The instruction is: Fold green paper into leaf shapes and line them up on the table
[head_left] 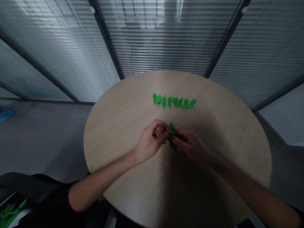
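Observation:
Over the middle of the round table, my left hand (pixel 152 139) and my right hand (pixel 191 144) meet at a green folded piece (pixel 172 126), pointed at its top and likely paper. Thumb and fingers of each hand pinch it from either side, so its middle is partly covered. Its lower end shows beneath the fingertips. Beyond my hands, a row of several small green folded pieces (pixel 169 101) lies on the tabletop, each with pointed tips, some touching their neighbours.
The round wooden table (pixel 114 120) stands close to glass partitions with blinds (pixel 163 50). More green pieces (pixel 11 210) sit at the lower left, beside a dark seat or bag. A blue object (pixel 6 114) rests on the grey floor at far left.

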`<state>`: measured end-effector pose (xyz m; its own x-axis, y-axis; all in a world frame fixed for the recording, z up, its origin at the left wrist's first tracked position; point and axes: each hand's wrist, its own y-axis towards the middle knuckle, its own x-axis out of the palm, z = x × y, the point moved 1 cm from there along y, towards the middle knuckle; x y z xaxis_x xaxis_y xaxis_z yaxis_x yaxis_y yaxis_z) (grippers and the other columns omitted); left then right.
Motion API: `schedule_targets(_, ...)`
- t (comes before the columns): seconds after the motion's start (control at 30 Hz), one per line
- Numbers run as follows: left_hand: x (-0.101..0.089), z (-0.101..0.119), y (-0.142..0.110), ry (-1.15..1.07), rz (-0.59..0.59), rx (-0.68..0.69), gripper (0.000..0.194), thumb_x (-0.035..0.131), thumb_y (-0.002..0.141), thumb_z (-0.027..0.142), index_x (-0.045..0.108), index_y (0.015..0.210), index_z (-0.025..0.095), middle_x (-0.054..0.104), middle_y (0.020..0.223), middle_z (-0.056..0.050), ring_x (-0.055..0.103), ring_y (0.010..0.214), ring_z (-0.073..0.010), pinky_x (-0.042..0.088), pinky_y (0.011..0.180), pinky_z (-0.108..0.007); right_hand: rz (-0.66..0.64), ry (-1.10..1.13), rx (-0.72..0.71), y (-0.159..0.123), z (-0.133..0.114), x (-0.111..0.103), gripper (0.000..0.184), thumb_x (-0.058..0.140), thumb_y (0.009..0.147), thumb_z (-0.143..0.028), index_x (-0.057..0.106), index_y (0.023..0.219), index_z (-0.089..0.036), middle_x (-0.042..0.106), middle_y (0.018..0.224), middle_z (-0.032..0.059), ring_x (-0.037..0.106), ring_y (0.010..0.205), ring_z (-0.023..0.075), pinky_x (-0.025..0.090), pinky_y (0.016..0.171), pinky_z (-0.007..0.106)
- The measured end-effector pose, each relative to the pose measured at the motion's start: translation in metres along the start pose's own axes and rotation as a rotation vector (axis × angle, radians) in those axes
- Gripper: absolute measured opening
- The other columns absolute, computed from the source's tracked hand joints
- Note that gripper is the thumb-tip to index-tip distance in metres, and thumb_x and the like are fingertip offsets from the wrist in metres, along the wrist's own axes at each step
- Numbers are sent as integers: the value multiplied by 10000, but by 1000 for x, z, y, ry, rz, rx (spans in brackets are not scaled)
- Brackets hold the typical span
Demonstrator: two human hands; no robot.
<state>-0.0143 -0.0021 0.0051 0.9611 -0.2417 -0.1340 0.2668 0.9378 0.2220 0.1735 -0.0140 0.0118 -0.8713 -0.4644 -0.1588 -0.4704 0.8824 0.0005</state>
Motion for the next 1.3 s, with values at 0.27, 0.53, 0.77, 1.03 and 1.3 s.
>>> schedule_targets(0.27,1,-1,-1,-5,-33,-61,278,745,928,411,576,929,189,546,617,68,533,526,-88,420,478,-196,13,67,-2,-1,0,0,344,641,997,-500,712,900,-178,655,826,17,585,755,147,454,698,274)
schedule_targets(0.53,2,5,-1,25,-139,-80,330,585,1014,463,563,855,174,579,620,31,573,535,-99,448,493,-199,-43,86,2,0,-2,2,424,598,1009,-556,713,870,-172,670,812,31,591,736,149,473,702,282)
schedule_targets(0.77,1,4,0,-3,-153,-56,303,568,1027,434,568,882,168,604,659,17,595,569,-105,456,517,-204,-48,103,-13,0,-2,1,391,602,1015,-531,699,880,-177,660,818,22,588,735,141,484,708,277)
schedule_targets(1.03,3,5,-1,-62,-144,-84,343,568,1024,492,549,890,176,628,665,12,626,568,-117,493,518,-214,-30,110,-11,1,-7,2,446,551,1035,-535,720,840,-171,693,782,35,630,707,149,522,703,281)
schedule_targets(1.3,2,0,2,-85,-181,-98,352,584,1017,467,555,827,172,618,637,17,606,544,-104,491,510,-213,-61,51,-24,0,-4,2,452,526,1050,-538,751,908,-173,721,847,43,614,724,141,509,708,274)
